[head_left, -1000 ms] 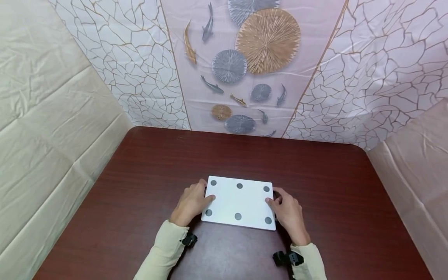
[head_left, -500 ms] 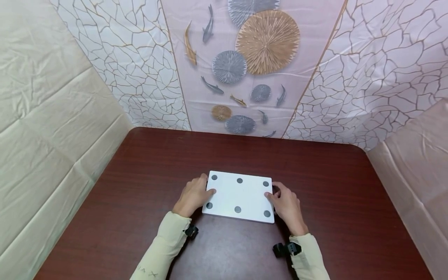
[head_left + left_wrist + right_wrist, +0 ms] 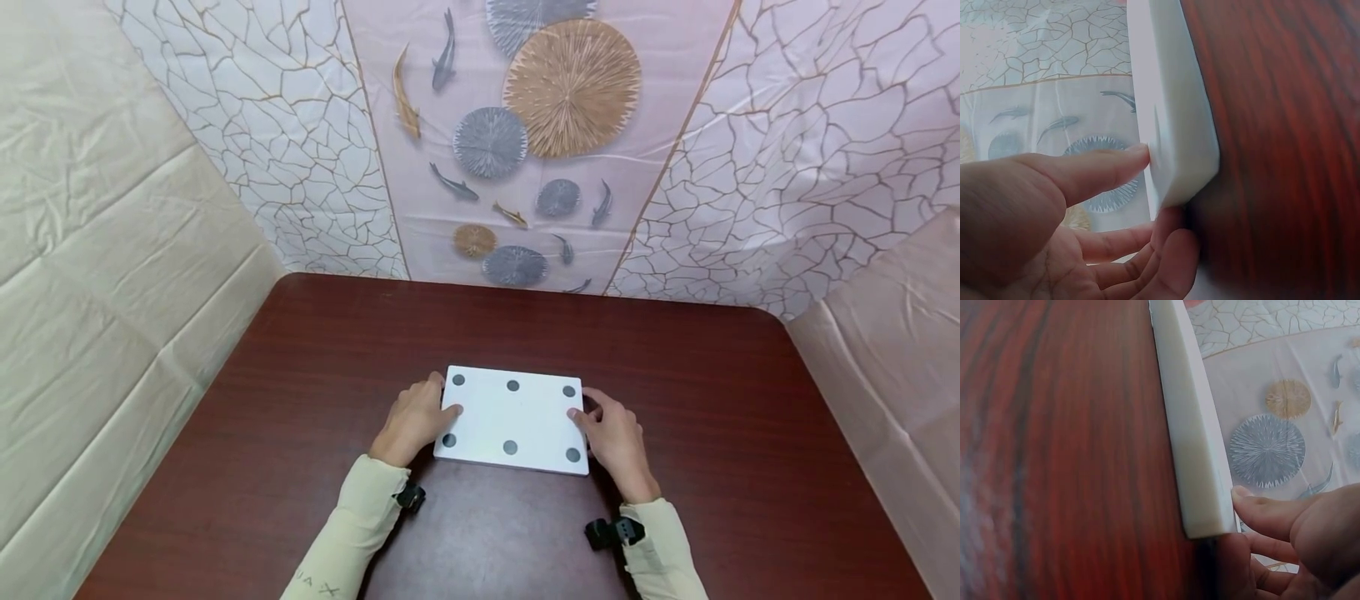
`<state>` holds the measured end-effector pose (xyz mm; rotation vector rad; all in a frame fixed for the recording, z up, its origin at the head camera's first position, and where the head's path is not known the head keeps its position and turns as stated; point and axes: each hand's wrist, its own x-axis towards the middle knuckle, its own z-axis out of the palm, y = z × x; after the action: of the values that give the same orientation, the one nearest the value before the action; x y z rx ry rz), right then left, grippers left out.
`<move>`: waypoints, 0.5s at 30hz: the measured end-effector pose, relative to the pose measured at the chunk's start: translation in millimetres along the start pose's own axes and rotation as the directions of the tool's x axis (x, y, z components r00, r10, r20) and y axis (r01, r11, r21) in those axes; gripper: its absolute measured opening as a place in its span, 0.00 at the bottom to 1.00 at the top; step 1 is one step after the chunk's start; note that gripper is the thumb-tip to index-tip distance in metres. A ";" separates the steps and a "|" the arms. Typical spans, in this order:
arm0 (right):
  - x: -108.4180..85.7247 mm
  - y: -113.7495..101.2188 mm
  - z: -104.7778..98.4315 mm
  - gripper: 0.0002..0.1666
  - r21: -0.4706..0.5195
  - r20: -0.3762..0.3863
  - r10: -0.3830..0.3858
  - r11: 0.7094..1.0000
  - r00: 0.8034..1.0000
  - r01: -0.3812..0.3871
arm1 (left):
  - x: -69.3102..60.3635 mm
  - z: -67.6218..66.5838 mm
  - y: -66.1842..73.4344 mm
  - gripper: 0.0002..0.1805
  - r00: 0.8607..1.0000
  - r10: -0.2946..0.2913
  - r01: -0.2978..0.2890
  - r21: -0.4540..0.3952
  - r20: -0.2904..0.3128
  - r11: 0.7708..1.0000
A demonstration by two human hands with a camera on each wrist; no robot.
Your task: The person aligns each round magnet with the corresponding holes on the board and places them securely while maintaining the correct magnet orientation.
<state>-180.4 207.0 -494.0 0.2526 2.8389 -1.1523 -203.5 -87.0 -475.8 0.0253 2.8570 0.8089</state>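
A flat white rectangular slab (image 3: 513, 419) with several round grey dots on its top lies in front of me at the middle of the brown table. At its left end my left hand (image 3: 414, 419) grips it, the thumb on top and the fingers along the side. My right hand (image 3: 617, 437) holds the opposite end in the same manner. Both wrist views show the slab's thick pale side (image 3: 1188, 119) close to the wood, and the thumb (image 3: 1263, 512) pressing its face. Whether fingertips reach beneath it is hidden.
The dark brown table (image 3: 337, 333) has rounded far corners. Behind it hangs a patterned cloth (image 3: 491, 142) with fish and round motifs. Beige cloth (image 3: 97, 275) walls in the left side, and another beige cloth (image 3: 892, 350) the right. Black cameras are strapped to both wrists.
Both hands have shifted the white slab slightly away from me, toward the far edge, mostly in the first half second. Since then it has hardly moved. Both grips look the same.
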 end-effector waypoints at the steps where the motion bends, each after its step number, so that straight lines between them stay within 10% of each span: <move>1: -0.1 0.5 0.2 0.30 0.003 0.001 0.002 1.000 1.000 -0.002 | -0.1 -0.1 -0.4 0.24 1.000 0.000 0.000 -0.002 0.003 1.000; 10: -5.8 -0.3 -10.4 0.30 -0.048 -0.035 -0.022 0.999 0.999 0.020 | 2.0 -2.3 1.2 0.23 0.997 0.064 -0.064 0.007 -0.052 0.998; 15: -3.9 -6.7 -24.2 0.27 -0.098 -0.105 -0.102 0.991 0.989 0.092 | 6.9 -8.8 4.7 0.23 0.952 0.203 -0.190 0.076 -0.228 0.979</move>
<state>-177.7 218.6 -471.6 0.1796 3.0228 -1.0500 -211.9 -87.2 -467.1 0.2413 3.1386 0.8208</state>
